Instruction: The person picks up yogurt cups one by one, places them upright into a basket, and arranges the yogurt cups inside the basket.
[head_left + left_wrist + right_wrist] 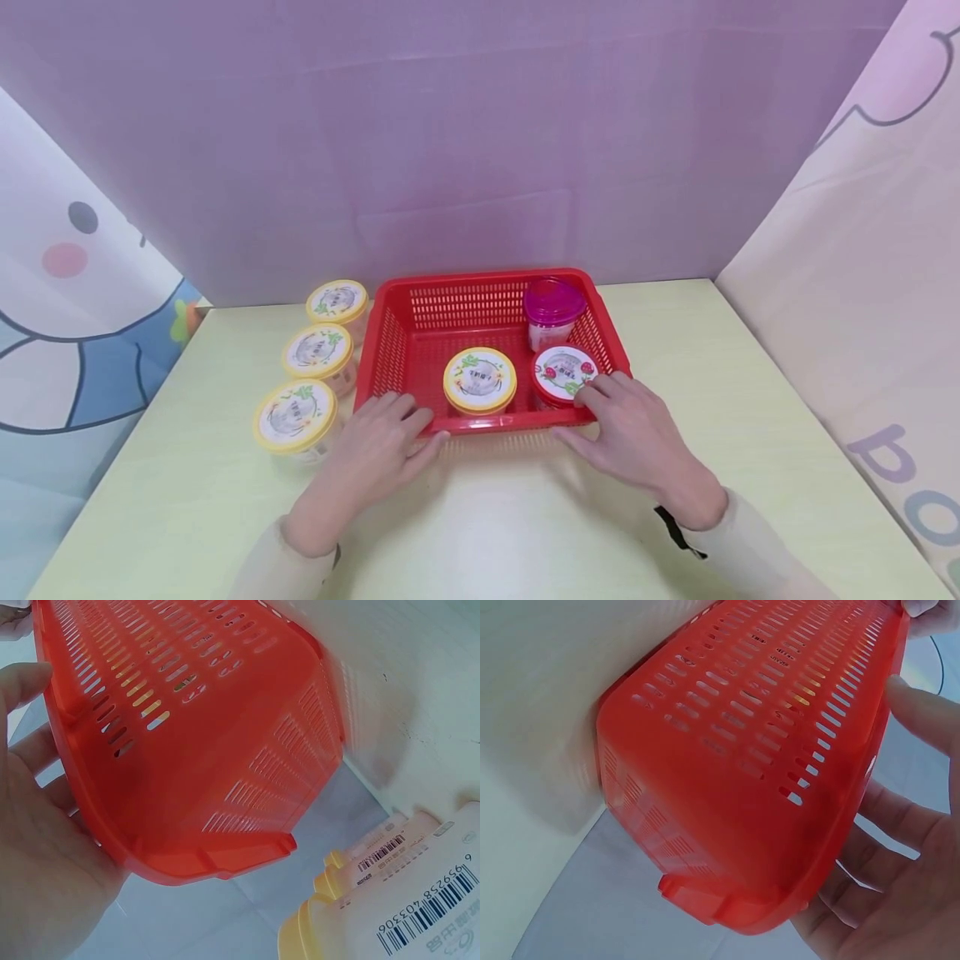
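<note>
A red plastic basket with slotted walls stands on the table. My left hand grips its near left corner, thumb on the outer side and fingers over the rim. At the near right corner my right hand holds the rim the same way, its fingertips by a red-rimmed tub with strawberries on the lid. Inside the basket are also a yellow-lidded tub and a tub with a magenta lid. Both wrist views show the basket's outer wall close up, with a thumb against its rim.
Left of the basket, three yellow-lidded tubs line up front to back, the nearest beside my left hand. A purple cloth backdrop rises behind the table. Printed cloth panels stand at either side.
</note>
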`<action>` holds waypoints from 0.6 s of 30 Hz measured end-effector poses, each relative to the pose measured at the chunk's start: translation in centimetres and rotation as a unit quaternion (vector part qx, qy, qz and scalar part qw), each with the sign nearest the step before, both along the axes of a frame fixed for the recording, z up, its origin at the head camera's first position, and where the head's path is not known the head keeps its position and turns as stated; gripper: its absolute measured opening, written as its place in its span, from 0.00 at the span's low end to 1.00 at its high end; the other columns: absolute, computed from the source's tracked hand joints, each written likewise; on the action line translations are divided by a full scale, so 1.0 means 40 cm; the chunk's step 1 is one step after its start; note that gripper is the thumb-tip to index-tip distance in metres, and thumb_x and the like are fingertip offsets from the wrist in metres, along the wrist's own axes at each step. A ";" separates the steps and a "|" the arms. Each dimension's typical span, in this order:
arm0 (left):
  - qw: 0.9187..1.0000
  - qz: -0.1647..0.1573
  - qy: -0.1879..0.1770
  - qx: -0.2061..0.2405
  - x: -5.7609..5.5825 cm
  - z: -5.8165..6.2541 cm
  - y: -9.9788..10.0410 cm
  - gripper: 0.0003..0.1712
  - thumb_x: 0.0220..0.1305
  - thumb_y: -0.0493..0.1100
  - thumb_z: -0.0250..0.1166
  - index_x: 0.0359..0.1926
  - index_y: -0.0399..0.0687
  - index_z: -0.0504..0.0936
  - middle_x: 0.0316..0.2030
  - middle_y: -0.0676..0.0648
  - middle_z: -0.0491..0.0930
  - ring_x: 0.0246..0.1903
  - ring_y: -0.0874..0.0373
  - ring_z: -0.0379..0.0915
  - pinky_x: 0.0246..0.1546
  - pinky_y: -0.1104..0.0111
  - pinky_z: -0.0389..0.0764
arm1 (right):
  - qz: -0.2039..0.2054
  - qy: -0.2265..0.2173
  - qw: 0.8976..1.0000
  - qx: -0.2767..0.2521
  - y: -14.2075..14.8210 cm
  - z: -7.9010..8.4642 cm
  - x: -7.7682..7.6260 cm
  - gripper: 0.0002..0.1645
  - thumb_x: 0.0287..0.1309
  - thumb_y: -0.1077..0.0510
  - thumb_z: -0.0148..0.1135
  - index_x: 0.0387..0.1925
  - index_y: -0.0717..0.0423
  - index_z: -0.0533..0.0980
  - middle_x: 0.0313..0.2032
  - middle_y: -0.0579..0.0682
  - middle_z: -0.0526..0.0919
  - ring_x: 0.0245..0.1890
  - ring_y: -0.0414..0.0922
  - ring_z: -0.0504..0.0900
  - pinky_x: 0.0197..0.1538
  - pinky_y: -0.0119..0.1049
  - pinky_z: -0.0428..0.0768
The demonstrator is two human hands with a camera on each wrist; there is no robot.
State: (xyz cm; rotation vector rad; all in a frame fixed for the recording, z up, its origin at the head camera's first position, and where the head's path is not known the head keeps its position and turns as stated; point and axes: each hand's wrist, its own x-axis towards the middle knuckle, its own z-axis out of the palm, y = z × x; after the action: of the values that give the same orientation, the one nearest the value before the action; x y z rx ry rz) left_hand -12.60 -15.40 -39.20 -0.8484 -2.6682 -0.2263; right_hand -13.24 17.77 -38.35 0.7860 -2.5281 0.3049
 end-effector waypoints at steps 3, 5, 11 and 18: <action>1.000 0.002 -0.001 -0.006 0.002 0.001 0.001 0.16 0.60 0.58 0.73 0.39 0.53 0.86 0.31 0.54 0.78 0.33 0.60 0.71 0.39 0.64 0.80 | -0.002 0.003 1.000 -0.004 0.000 -0.001 -0.001 0.26 0.41 0.39 0.81 0.29 0.54 0.81 0.25 0.44 0.75 0.28 0.43 0.71 0.30 0.35 0.72; 1.000 0.003 -0.003 -0.009 0.003 0.000 0.002 0.17 0.60 0.59 0.73 0.40 0.53 0.86 0.31 0.54 0.78 0.33 0.60 0.72 0.39 0.64 0.80 | -0.004 0.002 1.000 -0.004 0.001 0.000 -0.003 0.26 0.42 0.39 0.81 0.28 0.54 0.80 0.24 0.44 0.74 0.28 0.42 0.70 0.29 0.36 0.72; 1.000 0.005 -0.005 -0.008 0.004 0.004 0.004 0.17 0.60 0.58 0.73 0.39 0.52 0.87 0.30 0.53 0.78 0.33 0.60 0.71 0.39 0.64 0.79 | -0.011 -0.010 1.000 -0.004 -0.001 0.003 -0.004 0.26 0.42 0.39 0.82 0.27 0.54 0.80 0.25 0.44 0.74 0.29 0.43 0.72 0.30 0.36 0.73; 1.000 0.005 -0.005 -0.007 0.004 0.011 0.003 0.16 0.60 0.57 0.73 0.39 0.52 0.86 0.30 0.53 0.78 0.33 0.58 0.71 0.39 0.64 0.79 | -0.010 -0.025 1.000 -0.003 0.000 0.006 -0.004 0.25 0.44 0.39 0.81 0.29 0.54 0.80 0.26 0.45 0.76 0.31 0.44 0.74 0.32 0.38 0.76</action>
State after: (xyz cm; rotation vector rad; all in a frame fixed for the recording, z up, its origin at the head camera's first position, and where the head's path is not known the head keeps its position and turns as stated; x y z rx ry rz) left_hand -12.43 -15.26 -38.77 -0.8407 -2.6850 -0.2101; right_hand -13.41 17.75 -38.10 0.7601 -2.5788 0.3285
